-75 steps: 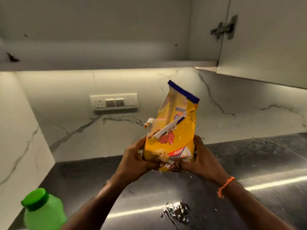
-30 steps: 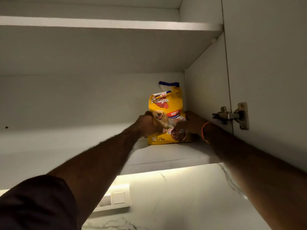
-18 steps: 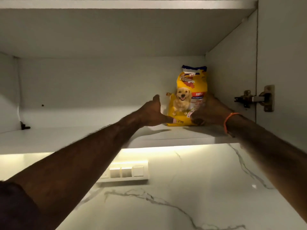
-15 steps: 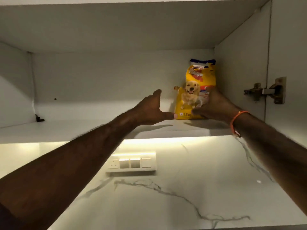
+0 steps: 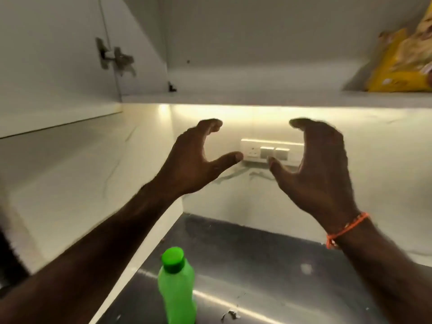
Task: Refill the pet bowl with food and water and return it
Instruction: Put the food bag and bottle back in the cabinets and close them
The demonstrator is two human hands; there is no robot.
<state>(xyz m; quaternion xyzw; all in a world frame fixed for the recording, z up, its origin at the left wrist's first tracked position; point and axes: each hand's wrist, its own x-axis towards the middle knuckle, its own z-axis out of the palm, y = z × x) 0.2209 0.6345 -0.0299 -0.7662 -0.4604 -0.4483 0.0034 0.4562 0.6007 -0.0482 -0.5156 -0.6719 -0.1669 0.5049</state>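
Both hands are up in the air in front of the wall, holding nothing: the left hand and the right hand face each other with fingers curved and spread wide, thumbs pointing inward, a clear gap between them. An orange thread band circles the right wrist. Behind the gap, a white switch plate sits on the marble-patterned wall, lit by the strip under the cabinet shelf. The yellow pet food bag stands up on that shelf at the far right, well apart from both hands and cut off by the frame's edge; its print is too blurred to read. The cabinet door hangs open at left, hinge showing. Down near me, a green capped bottle stands upright on the dark glossy counter, between the forearms, with a small wet patch beside it.
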